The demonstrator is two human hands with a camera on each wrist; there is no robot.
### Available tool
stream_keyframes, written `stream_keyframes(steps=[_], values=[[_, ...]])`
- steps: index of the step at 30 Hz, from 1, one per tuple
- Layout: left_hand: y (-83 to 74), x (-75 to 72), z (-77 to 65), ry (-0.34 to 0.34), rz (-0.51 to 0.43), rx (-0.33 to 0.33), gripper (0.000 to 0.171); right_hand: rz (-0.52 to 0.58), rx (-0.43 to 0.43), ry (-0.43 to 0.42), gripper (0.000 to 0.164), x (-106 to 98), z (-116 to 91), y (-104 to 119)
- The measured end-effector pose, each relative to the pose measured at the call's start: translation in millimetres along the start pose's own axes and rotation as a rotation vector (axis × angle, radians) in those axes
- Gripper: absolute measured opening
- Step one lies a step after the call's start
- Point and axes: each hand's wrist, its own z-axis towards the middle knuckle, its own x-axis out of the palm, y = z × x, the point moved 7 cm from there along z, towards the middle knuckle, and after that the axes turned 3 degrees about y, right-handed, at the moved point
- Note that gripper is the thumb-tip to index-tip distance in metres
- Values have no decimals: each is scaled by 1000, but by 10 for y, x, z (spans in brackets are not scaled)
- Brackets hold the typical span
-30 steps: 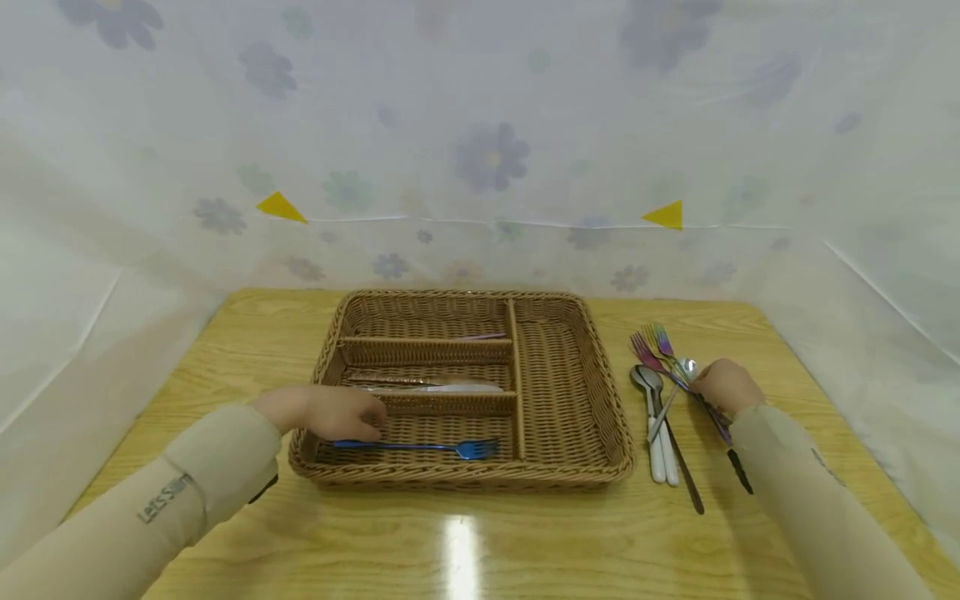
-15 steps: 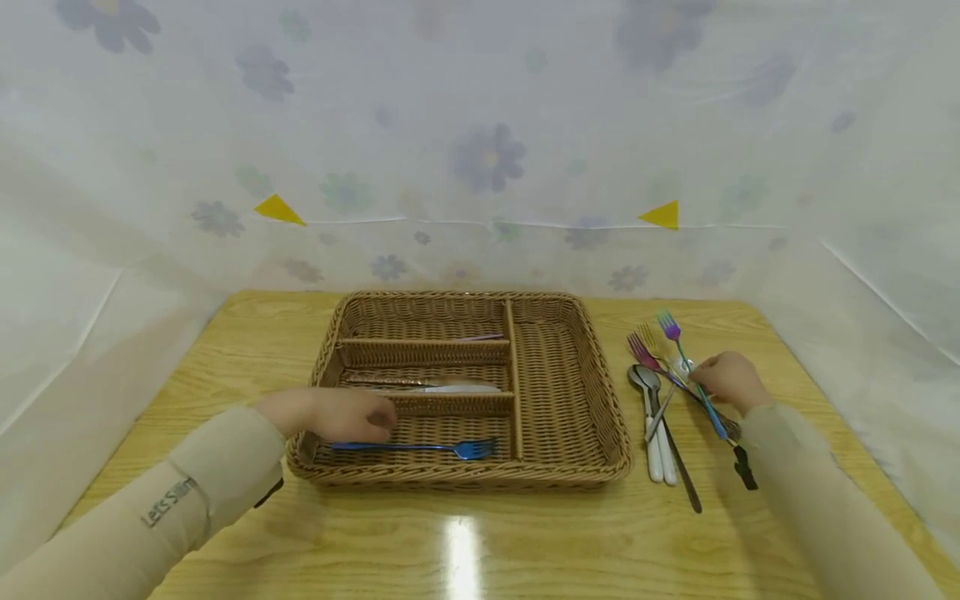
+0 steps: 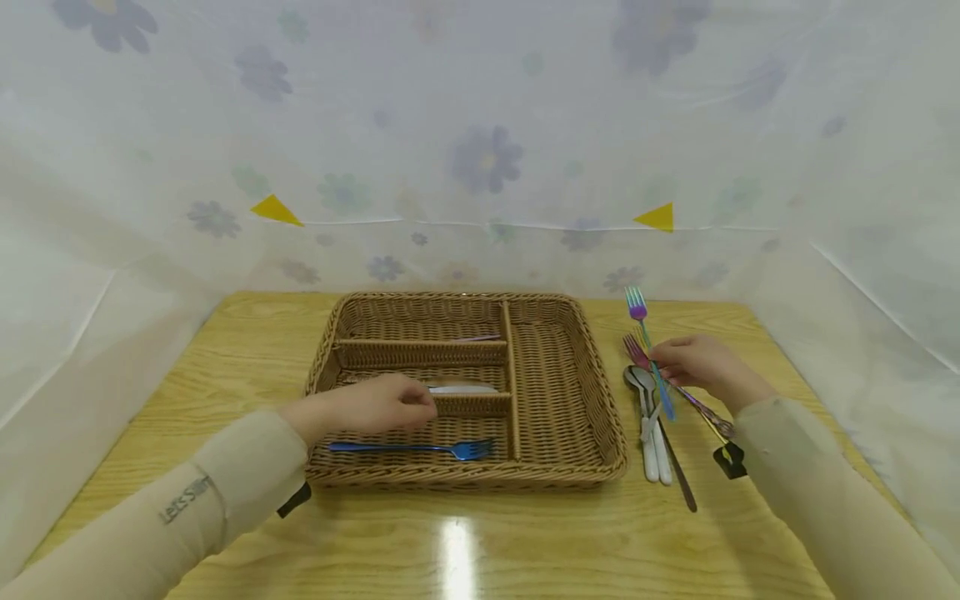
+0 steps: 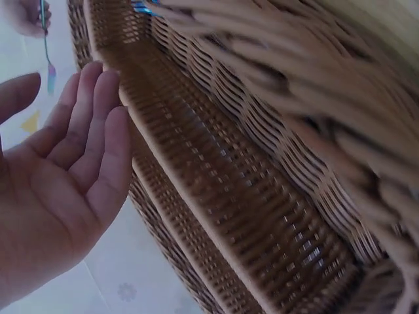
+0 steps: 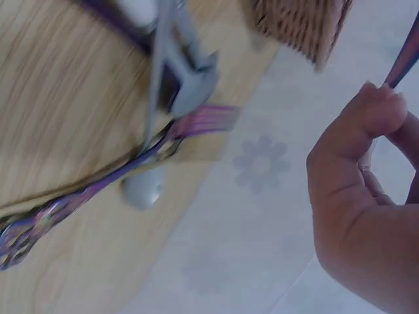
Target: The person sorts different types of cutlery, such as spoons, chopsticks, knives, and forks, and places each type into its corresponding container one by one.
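My right hand (image 3: 708,367) pinches a rainbow-coloured fork (image 3: 637,310) by its handle, tines pointing away, above the cutlery pile. Beneath it lie a purple-pink fork (image 3: 636,353), spoons with white handles (image 3: 658,454) and a dark-handled piece (image 3: 681,475). Over the left part of the wicker basket (image 3: 465,481) hovers my left hand (image 3: 375,406), holding nothing; its fingers are loosely bent in the left wrist view. A blue fork (image 3: 471,450) lies in the near compartment, below that hand. A knife (image 3: 465,389) shows in the middle compartment, partly hidden by the hand.
The basket's wide right compartment (image 3: 551,392) runs front to back. In the far left compartment a thin pinkish piece (image 3: 476,338) shows. A flowered white curtain (image 3: 465,150) stands behind the wooden table (image 3: 360,542).
The right hand has lifted the rainbow fork from the pile and moved it left and away. My left hand has shifted right over the basket.
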Motion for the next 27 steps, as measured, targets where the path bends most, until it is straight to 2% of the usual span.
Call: stream_keyframes(steps=[6,10,12,16,18,27], values=[[-130,18,88,-70,-156,-22,24,148,-34,102,49,316,-29,312],[-228,59,139,-79,-240,-9,26,202,-69,155,51,513,-70,516],[-273,88,165,-73,-262,-1,26,204,-86,174,45,592,-86,605],[-342,152,227,-57,-313,6,26,211,-108,206,22,723,-89,735],[-376,180,265,-52,-341,14,27,212,-120,217,18,776,-86,787],[-546,271,445,-66,-449,25,32,233,-114,191,29,944,-42,918]])
